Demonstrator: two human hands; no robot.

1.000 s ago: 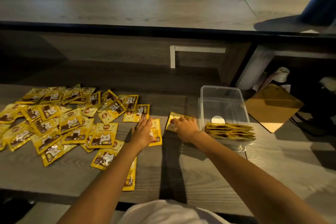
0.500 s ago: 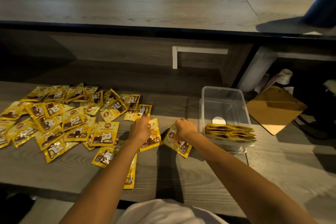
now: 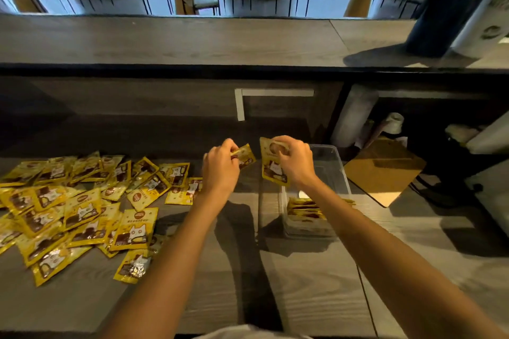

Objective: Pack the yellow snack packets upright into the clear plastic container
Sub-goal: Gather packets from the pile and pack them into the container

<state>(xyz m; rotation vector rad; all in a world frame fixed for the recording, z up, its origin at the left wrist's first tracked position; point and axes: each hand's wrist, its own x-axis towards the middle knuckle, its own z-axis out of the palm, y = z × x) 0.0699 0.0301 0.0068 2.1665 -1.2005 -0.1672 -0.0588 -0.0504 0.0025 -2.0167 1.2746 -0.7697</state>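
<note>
Yellow packet (image 3: 245,155) pinched in left hand (image 3: 220,170), second packet (image 3: 271,166) in right hand (image 3: 297,164), fingers (image 3: 228,146) curled, near container (image 3: 341,166) rim.

Both my arms are bare along their whole visible length: left forearm (image 3: 165,270) and right forearm (image 3: 399,261) run uncovered to the wrists. My left hand (image 3: 220,166) and right hand (image 3: 297,164) are bare too, knuckles and backs showing. At the bottom edge, between the arms, a rounded strip of my white top (image 3: 248,333) shows, plain pale cloth; its sleeves are out of view.
</note>
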